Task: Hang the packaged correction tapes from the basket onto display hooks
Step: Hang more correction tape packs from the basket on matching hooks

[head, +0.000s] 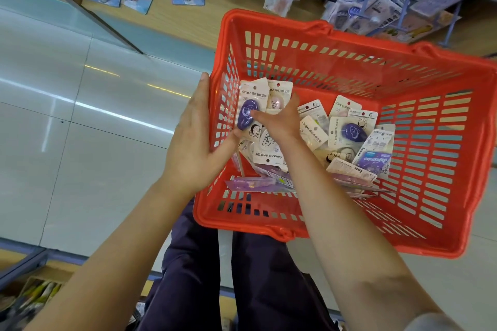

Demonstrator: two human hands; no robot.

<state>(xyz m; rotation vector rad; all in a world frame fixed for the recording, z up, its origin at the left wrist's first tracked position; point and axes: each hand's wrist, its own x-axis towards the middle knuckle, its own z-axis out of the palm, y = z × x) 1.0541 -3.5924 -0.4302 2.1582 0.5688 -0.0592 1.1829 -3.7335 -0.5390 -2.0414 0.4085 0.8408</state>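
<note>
Shop aisle, red basket. Left hand and right hand both pinching purple tape pack. Light, stiff card, slick blister; best held by edges.

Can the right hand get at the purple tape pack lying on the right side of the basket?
Probably yes: the right hand is already inside the basket, and that purple pack lies on top, uncovered.

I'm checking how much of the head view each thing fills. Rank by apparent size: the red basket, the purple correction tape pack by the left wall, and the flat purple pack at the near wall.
1. Red basket, by far largest.
2. Purple correction tape pack and flat purple pack: alike, unranked.
</note>
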